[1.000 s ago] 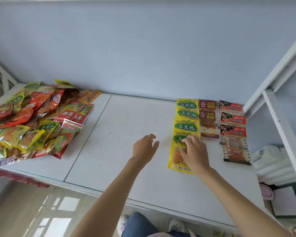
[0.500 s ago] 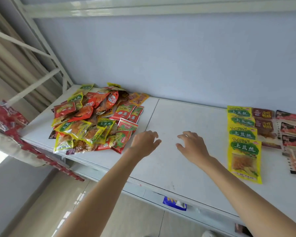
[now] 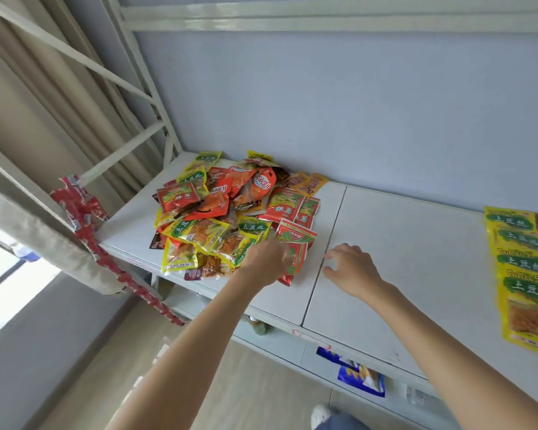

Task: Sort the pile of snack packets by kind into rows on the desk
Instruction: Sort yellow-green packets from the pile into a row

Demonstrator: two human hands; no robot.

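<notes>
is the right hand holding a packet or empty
Empty: the right hand hovers over bare desk with fingers spread, right of the pile.

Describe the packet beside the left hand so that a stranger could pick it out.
Find the snack pile at the left of the white desk. At its near right edge, by the left hand, lies a red packet. Its neighbours to the left are yellow.
</notes>
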